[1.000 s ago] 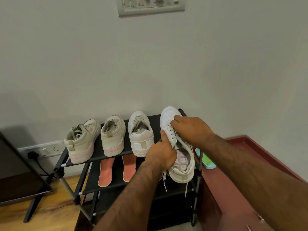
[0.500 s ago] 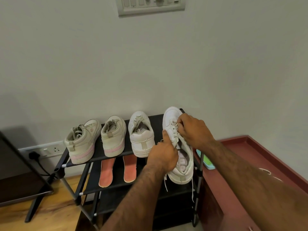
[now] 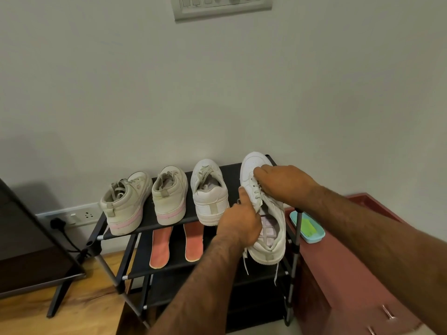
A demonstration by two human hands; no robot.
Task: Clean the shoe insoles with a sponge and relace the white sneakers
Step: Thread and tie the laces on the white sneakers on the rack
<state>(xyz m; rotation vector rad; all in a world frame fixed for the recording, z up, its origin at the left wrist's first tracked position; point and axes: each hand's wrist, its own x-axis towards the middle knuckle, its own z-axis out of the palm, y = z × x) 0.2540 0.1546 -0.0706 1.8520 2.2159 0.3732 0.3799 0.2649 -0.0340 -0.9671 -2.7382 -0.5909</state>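
Note:
A white sneaker (image 3: pixel 268 240) is held over the right end of the black shoe rack (image 3: pixel 147 220), toe toward the wall. My left hand (image 3: pixel 242 224) grips its left side, thumb up by the eyelets. My right hand (image 3: pixel 283 182) is closed on the white lace (image 3: pixel 256 189) over the tongue. Loose lace ends hang below the heel. The second white sneaker (image 3: pixel 210 194) stands on the top shelf beside it. Two orange insoles (image 3: pixel 160 247) lie on the shelf below. A green sponge (image 3: pixel 308 227) lies in a light blue tray (image 3: pixel 315 238) to the right.
Two beige sneakers with pink soles (image 3: pixel 125 204) stand at the rack's left. A dark red cabinet (image 3: pixel 358 281) adjoins the rack on the right. A dark stand (image 3: pixel 31 250) is at left, with a plugged wall socket (image 3: pixel 72 217) behind. The floor is wood.
My right hand has shifted slightly along the laces near the toe. My left hand has kept its grip on the shoe's side. The shoe has barely moved.

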